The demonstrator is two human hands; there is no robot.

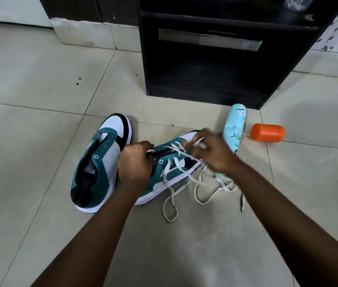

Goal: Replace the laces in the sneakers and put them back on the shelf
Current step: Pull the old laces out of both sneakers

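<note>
Two teal, white and black sneakers lie on the tiled floor. The left sneaker (99,162) stands upright with bare eyelets and no lace. The right sneaker (170,168) lies tilted beside it, with a white lace (176,195) partly threaded and trailing in loops over the floor. My left hand (135,160) grips this sneaker's upper near the tongue and pinches a lace end. My right hand (213,152) pinches another stretch of white lace above the toe end. The dark shelf unit (205,83) stands just behind.
A light blue spray can (235,125) lies on the floor right of the sneakers, partly hidden by my right hand. Its orange cap (267,131) rests farther right. A patterned wall is at the far right, and a dark cabinet base at the back left.
</note>
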